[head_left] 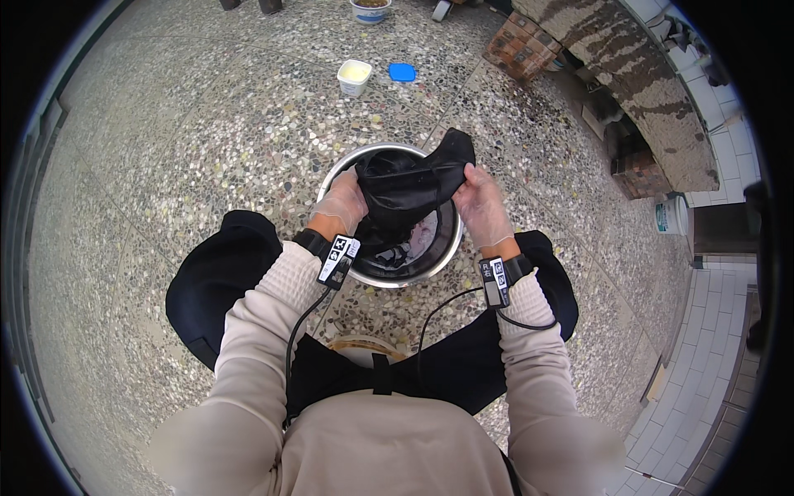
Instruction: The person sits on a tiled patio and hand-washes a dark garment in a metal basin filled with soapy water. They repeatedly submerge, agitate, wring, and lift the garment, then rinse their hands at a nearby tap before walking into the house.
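Observation:
A piece of black fabric (403, 189) is stretched between my two hands over a round metal basin (456, 245). My left hand (347, 201), in a clear thin glove, grips its left side at the basin's rim. On the other side my right hand (484, 201), gloved the same way, pinches the fabric's right edge between thumb and fingers. One end of the cloth sticks up past the far rim. Liquid with pale suds (423, 237) and more dark material lies in the basin, partly hidden by the cloth.
Beyond the basin, an open white plastic tub (355, 77) with pale yellow contents stands beside a blue lid (402, 72). Another tub (370, 11) is farther off. Brick supports (522, 46) hold a stone slab (645, 80) at right, near a white bucket (672, 215). Cables hang from both wrist devices.

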`<state>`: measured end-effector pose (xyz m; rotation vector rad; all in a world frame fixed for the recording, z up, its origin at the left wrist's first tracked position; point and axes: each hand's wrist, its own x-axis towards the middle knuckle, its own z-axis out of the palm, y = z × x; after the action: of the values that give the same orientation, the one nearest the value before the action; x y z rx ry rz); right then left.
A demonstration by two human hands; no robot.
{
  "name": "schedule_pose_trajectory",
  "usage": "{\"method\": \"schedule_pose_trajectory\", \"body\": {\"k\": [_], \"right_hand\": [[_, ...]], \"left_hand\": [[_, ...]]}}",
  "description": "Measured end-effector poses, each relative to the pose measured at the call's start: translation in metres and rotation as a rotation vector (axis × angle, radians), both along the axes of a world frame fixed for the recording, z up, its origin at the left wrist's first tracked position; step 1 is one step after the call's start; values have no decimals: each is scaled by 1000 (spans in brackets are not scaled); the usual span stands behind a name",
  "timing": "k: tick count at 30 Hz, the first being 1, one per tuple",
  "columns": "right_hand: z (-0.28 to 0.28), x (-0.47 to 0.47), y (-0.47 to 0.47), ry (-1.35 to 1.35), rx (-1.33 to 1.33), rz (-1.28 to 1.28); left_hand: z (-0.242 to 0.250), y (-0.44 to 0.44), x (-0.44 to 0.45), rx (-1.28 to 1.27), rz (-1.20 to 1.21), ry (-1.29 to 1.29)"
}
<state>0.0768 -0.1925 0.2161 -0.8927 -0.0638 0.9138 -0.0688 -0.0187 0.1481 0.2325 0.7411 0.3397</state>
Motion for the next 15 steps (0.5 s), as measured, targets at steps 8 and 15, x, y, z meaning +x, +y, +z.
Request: {"method": "schedule_pose_trajectory", "body": {"k": [8,15], "right_hand": [[4,-6,9,130,76,-48],[19,-9,12,-139,-124,-19]], "left_hand": [[-4,-13,-3,-14,-166,12],[41,-6,-6,320,-166,-188]]}}
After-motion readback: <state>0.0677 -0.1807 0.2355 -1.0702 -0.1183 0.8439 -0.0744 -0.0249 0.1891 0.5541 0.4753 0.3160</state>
